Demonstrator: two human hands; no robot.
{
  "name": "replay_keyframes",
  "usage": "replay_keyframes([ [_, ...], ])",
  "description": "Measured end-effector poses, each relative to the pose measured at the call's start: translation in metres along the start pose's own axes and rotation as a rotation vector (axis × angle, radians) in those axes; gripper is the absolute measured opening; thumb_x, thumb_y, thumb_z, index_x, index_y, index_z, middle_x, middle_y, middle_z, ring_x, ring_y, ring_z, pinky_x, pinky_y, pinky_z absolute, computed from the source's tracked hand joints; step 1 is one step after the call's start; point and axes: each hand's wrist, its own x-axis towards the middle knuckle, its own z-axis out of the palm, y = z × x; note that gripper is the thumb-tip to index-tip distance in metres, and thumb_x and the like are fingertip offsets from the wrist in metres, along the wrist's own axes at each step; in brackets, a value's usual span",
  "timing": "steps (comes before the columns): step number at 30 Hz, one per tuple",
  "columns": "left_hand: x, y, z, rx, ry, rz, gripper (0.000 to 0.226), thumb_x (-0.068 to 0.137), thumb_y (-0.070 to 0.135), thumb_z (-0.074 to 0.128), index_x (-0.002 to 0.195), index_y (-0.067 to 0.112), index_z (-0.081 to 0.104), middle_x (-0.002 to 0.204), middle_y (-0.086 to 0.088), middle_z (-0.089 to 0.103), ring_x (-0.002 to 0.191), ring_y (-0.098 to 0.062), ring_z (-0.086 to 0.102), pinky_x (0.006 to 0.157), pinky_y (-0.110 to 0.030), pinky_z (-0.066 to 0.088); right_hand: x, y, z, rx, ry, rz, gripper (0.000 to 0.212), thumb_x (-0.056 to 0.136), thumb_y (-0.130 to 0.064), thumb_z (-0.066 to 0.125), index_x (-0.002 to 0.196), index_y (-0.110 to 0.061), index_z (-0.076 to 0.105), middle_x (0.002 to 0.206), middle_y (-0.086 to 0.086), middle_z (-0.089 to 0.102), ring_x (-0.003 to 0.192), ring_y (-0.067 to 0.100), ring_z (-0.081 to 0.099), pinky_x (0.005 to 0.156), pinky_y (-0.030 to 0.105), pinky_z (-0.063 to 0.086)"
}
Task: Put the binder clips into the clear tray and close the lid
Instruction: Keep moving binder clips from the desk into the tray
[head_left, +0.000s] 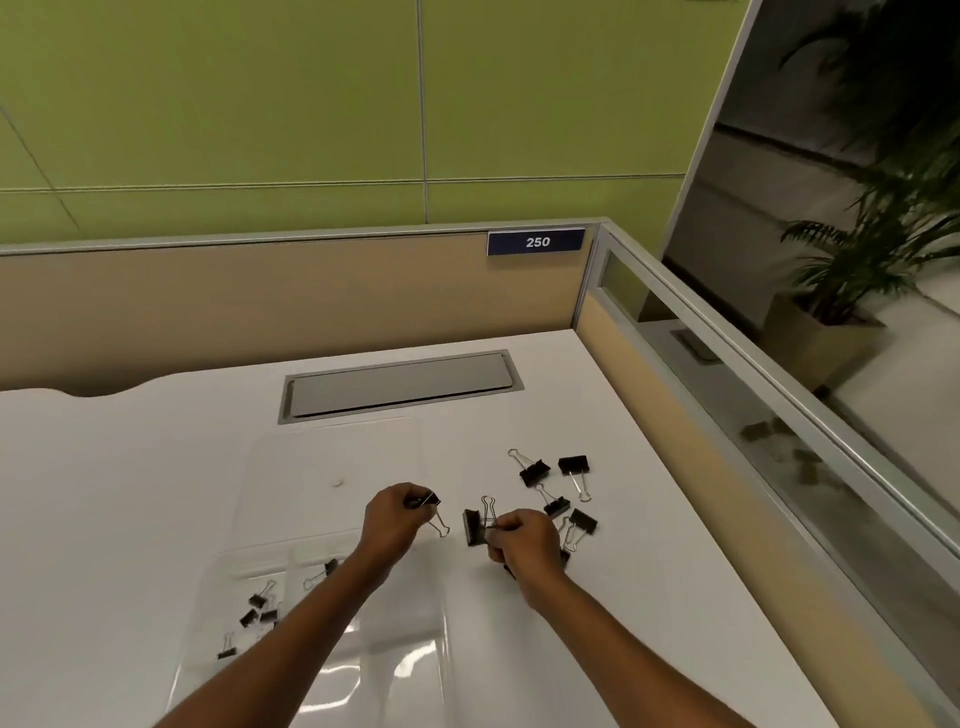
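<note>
One wide-angle view, worn on the person's head, faces forward and down over the white worktop (104, 493). It sits close: both forearms enter from the bottom edge, and the left hand (393, 519) and right hand (522, 540) lie just below mid-frame. The far partition (260, 301), a green wall (260, 104) and a potted plant (872, 249) at the right fill the upper half.

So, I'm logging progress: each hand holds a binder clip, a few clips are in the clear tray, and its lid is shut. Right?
Not quite. The head view shows the lid open, lying flat beyond the clear tray. The rest holds: the left hand and right hand each hold a binder clip, and a few clips sit in the tray.
</note>
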Motion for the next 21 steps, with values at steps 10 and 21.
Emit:
replay_keyframes([
  [10, -0.048, -0.049, -0.079, 0.162, 0.043, -0.033, 0.013, 0.075, 0.015, 0.072, 0.076, 0.027, 0.067, 0.056, 0.010, 0.055, 0.057, -0.006, 0.052, 0.057, -0.021, 0.039, -0.036, -0.007, 0.071, -0.244, -0.094, -0.115, 0.016, 0.067, -0.022, 0.076, 0.080, -0.022, 0.067, 0.083, -0.008, 0.067, 0.079, 0.012, 0.065, 0.069, 0.029, 0.052],
  [21, -0.093, -0.097, -0.109, 0.404, 0.132, 0.038, 0.021, 0.065, 0.049, 0.067, 0.083, 0.038, 0.072, 0.092, 0.020, 0.066, 0.100, -0.009, 0.054, 0.079, -0.035, 0.038, -0.081, 0.013, 0.124, -0.405, -0.212, -0.202, 0.020, 0.067, -0.025, 0.076, 0.070, -0.037, 0.060, 0.080, -0.010, 0.065, 0.087, 0.009, 0.063, 0.090, 0.038, 0.049],
])
